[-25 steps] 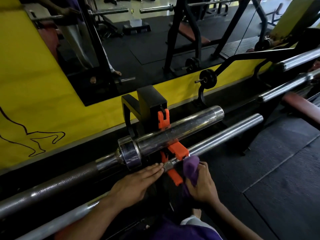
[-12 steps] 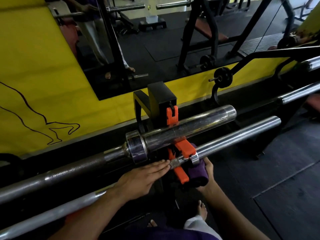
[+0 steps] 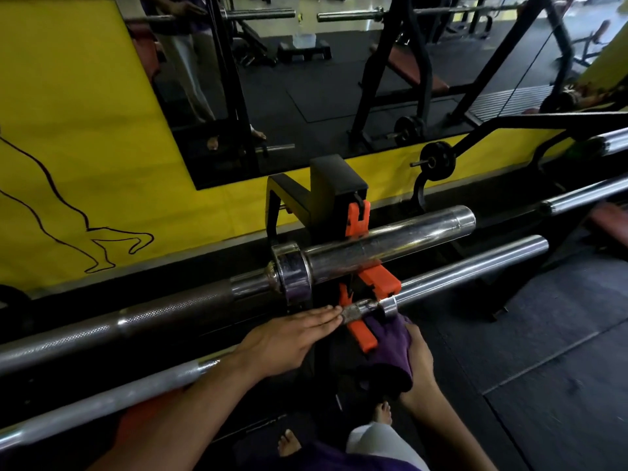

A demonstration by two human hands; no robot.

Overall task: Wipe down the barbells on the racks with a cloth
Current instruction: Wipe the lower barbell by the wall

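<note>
Two chrome barbells lie across a black rack post [image 3: 336,188] on orange hooks [image 3: 377,278]. The upper barbell [image 3: 380,248] has a thick sleeve and a round collar. The lower barbell [image 3: 469,266] is thinner and runs to the right. My left hand [image 3: 289,338] lies flat on the lower bar, fingers straight, tips at its collar. My right hand [image 3: 419,365] holds a purple cloth [image 3: 390,351] just under the lower bar's collar, right of the orange hook.
A yellow wall [image 3: 74,137] with a large mirror [image 3: 339,79] stands behind the rack. More barbells [image 3: 584,195] rest on another rack at the right. A small weight plate [image 3: 438,161] sits on a peg. Black rubber floor [image 3: 543,385] lies below, with my bare feet [image 3: 384,413].
The purple cloth went from on top of the lower bar to beneath its collar, carried by my right hand. My left hand has stayed on the bar.
</note>
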